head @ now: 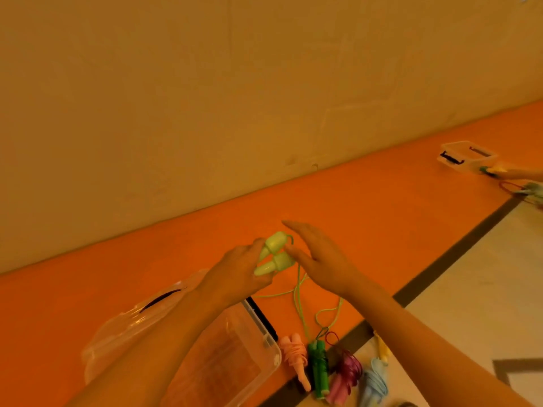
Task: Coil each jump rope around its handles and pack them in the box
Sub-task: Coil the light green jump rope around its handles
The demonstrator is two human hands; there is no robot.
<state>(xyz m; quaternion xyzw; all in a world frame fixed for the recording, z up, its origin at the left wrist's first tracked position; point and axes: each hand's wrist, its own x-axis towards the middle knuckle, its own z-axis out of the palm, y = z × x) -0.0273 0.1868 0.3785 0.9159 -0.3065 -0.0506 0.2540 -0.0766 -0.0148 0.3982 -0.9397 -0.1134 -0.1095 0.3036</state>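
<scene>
Honestly the risky bit right now is the loose cord. The left hand [235, 273] has its grip closed around the two pale lime-green plastic jump rope handles [274, 255], held side by side above the orange floor mat [367, 218], while the right hand [317, 254] is flat and open just beside them, fingers spread, holding nothing that I can see. The thin lime-green cord [299, 292] hangs off the handles and trails down in slack loops to the mat, none of it wound on yet as far as I can tell.

That slack runs right into the row of already coiled ropes: a peach one [296, 359], a dark green one [318, 368], a pink-purple one [343, 377] and a light blue one [374, 383]. Winding fast could drag those around or snag on them. The handles could also twist apart in one hand.

The clear plastic storage box [249, 342] sits just beside them, mostly hidden under the left forearm, so I can't tell what's in it. The cord's far end gets lost among the bundles.
</scene>
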